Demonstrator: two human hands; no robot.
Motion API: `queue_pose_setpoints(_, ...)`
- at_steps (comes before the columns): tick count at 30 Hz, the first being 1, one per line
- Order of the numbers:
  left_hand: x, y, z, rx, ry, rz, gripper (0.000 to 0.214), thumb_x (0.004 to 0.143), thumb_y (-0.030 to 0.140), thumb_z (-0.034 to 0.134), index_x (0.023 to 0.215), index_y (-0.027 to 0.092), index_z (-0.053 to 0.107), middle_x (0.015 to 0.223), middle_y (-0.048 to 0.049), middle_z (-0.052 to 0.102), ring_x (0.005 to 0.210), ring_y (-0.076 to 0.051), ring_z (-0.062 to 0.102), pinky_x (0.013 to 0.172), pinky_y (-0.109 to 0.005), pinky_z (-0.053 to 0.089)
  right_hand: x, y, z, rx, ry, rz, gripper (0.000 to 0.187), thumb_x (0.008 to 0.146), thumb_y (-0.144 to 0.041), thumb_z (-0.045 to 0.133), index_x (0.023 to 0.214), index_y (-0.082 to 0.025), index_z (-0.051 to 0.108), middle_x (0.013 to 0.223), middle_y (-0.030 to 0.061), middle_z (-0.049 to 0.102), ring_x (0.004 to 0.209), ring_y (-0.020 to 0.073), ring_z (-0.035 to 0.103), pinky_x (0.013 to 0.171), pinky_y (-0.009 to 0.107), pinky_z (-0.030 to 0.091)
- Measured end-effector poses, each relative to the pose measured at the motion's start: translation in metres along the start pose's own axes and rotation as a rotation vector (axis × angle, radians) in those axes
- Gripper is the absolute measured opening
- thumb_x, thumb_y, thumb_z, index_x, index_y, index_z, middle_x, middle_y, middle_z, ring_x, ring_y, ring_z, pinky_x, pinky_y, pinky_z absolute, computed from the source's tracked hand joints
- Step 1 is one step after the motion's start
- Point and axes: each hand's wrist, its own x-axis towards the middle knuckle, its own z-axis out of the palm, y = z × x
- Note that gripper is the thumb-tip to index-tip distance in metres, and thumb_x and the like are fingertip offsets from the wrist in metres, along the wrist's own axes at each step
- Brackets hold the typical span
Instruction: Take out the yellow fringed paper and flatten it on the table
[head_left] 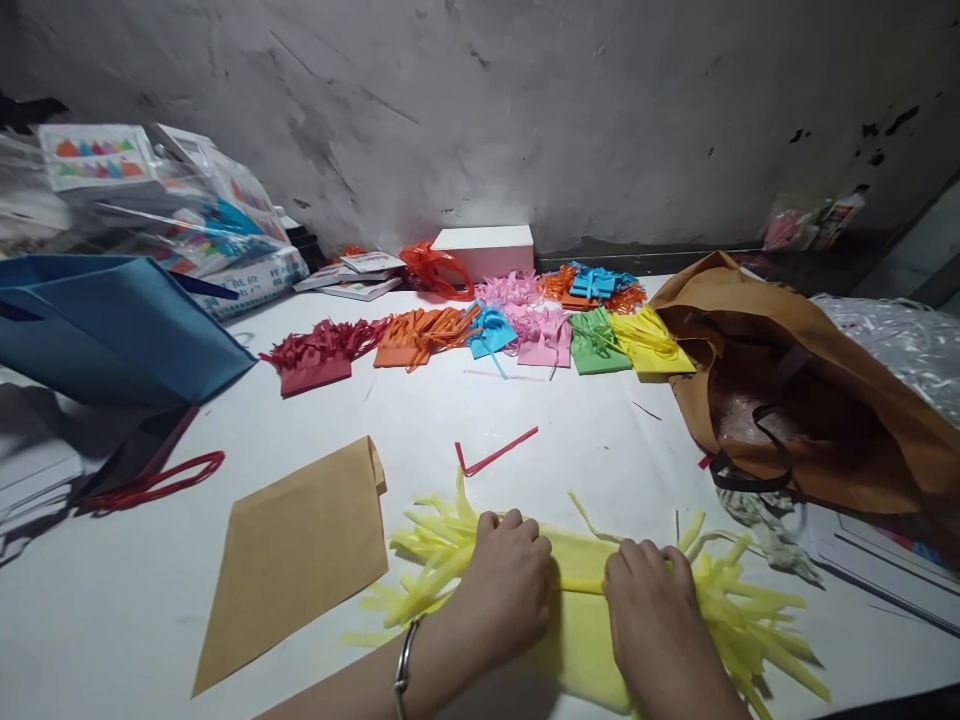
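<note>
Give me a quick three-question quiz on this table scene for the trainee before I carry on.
1. True or false: both hands press on the yellow fringed paper.
2. Which lies just left of the left hand? A) brown envelope B) white box C) blue bag
3. In the far row of fringed bundles, what colour is the one at the left end?

Key
1. True: the left hand and the right hand both lie knuckles-up on it, fingers curled along its folded middle.
2. A: the brown envelope lies flat beside the fringe.
3. Red: the red bundle sits left of the orange bundle.
</note>
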Motion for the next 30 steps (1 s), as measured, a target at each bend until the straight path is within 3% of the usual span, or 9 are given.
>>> queue_pose_setpoints(3,-0.002,-0.004,0.003,0.053,0.027,0.022,0.009,0.081,0.009,0.058,0.081,0.017,0.064,0.090,-0.0096,0.065,0.087,-0.028,0.056,0.080,-0.047,0.038,0.005,0.002,0.001,-0.008,0.028,-0.032,0.022,0.082,-0.006,0.051,0.070,-0.023,0.058,0.071,0.0062,0.060,0.073,0.0286,0.053,0.083,0.050,0.031)
queue_pose_setpoints(8,-0.009,-0.006,0.022,0.198,0.189,0.393,0.014,0.085,0.011,0.067,0.074,0.019,0.064,0.082,-0.0032,0.061,0.084,-0.024,0.051,0.100,-0.055,0.029,0.005,0.011,0.000,0.088,0.069,0.003,0.018,0.082,-0.011,0.057,0.070,-0.025,0.055,0.070,0.0010,0.060,0.071,0.0254,0.054,0.078,0.045,0.030)
queue_pose_setpoints(11,-0.008,0.001,0.031,0.285,0.253,0.452,0.014,0.088,0.015,0.068,0.075,0.018,0.069,0.077,-0.0033,0.060,0.081,-0.024,0.050,0.105,-0.056,0.025,0.004,0.009,-0.003,0.166,0.094,-0.008,0.020,0.083,-0.007,0.055,0.075,-0.025,0.056,0.076,-0.0025,0.061,0.074,0.0216,0.056,0.086,0.044,0.031)
queue_pose_setpoints(15,0.003,0.004,0.023,0.292,0.249,0.444,0.017,0.089,0.016,0.068,0.072,0.017,0.068,0.076,-0.0046,0.061,0.080,-0.024,0.052,0.093,-0.048,0.037,0.001,-0.006,0.001,0.209,0.173,-0.125,0.026,0.085,-0.002,0.047,0.083,-0.026,0.059,0.083,-0.0020,0.063,0.085,0.0197,0.057,0.105,0.047,0.026)
queue_pose_setpoints(19,-0.002,-0.002,0.005,0.248,0.261,0.384,0.026,0.095,0.019,0.061,0.069,0.018,0.061,0.077,-0.0028,0.060,0.076,-0.021,0.051,0.077,-0.040,0.040,0.000,-0.019,0.009,0.169,0.263,-0.205,0.031,0.091,-0.001,0.039,0.082,-0.023,0.058,0.073,-0.0008,0.058,0.076,0.0195,0.054,0.102,0.046,0.032)
queue_pose_setpoints(22,-0.017,0.000,0.003,0.191,0.276,0.538,0.022,0.102,0.020,0.053,0.082,0.018,0.062,0.086,-0.0024,0.062,0.082,-0.020,0.053,0.078,-0.037,0.042,0.005,-0.017,0.003,0.159,0.291,-0.207,0.030,0.095,-0.003,0.038,0.083,-0.023,0.058,0.073,-0.0015,0.060,0.073,0.0188,0.056,0.098,0.045,0.036)
queue_pose_setpoints(24,-0.025,0.002,0.008,0.093,0.250,0.636,0.017,0.103,0.021,0.052,0.092,0.018,0.064,0.097,-0.0036,0.066,0.090,-0.020,0.057,0.082,-0.034,0.045,0.010,-0.006,-0.008,0.137,0.306,-0.189,0.025,0.097,-0.005,0.044,0.094,-0.023,0.061,0.079,-0.0012,0.064,0.075,0.0186,0.060,0.098,0.045,0.038)
queue_pose_setpoints(26,-0.028,0.003,0.014,-0.026,0.197,0.574,0.010,0.100,0.021,0.057,0.107,0.019,0.063,0.116,-0.0068,0.066,0.108,-0.022,0.058,0.094,-0.033,0.046,0.013,0.017,-0.021,0.084,0.359,-0.157,0.020,0.097,-0.007,0.051,0.103,-0.022,0.062,0.084,0.0002,0.068,0.079,0.0191,0.064,0.097,0.045,0.040)
queue_pose_setpoints(30,-0.026,-0.005,0.022,-0.114,0.088,0.363,0.057,0.090,0.036,0.070,0.141,0.021,0.049,0.150,-0.0159,0.051,0.140,-0.035,0.041,0.113,-0.052,0.039,-0.009,0.091,-0.048,-0.070,0.613,0.010,0.010,0.099,-0.025,0.057,0.101,-0.020,0.065,0.089,0.0086,0.072,0.081,0.0264,0.067,0.087,0.048,0.045)
